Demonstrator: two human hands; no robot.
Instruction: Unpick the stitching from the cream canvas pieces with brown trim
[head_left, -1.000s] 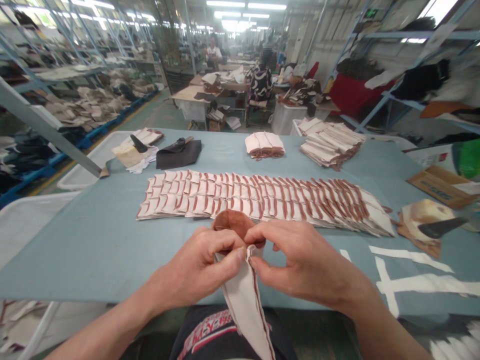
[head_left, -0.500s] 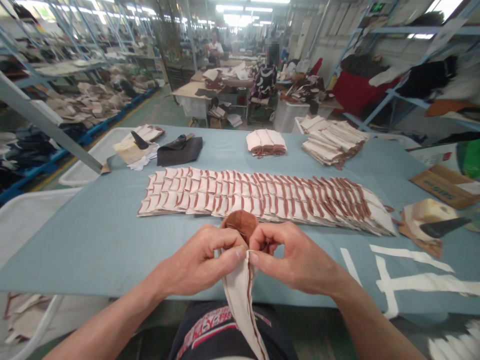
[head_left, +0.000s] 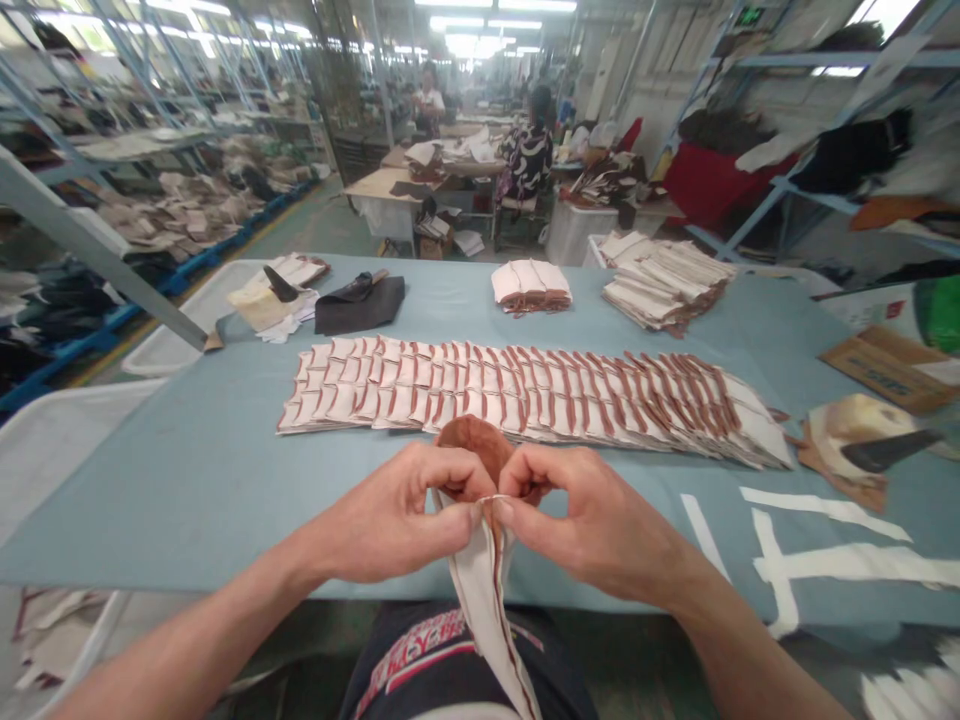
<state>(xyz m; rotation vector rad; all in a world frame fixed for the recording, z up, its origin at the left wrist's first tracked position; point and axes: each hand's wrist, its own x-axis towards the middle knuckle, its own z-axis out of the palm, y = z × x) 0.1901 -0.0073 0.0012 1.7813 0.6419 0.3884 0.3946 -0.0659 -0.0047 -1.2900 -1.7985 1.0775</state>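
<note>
The left hand (head_left: 424, 512) and right hand (head_left: 576, 512) each pinch, thumb to fingers, a long cream fabric piece with rust-brown suede-like lining (head_left: 475, 582), near the six o'clock edge of the blue-covered table (head_left: 187, 500); its tail droops towards six o'clock. It looks light, limp, hardly slippery, best gripped beside the seam. At twelve o'clock lies an overlapping row of cream, rust-edged pieces (head_left: 476, 385).
</note>
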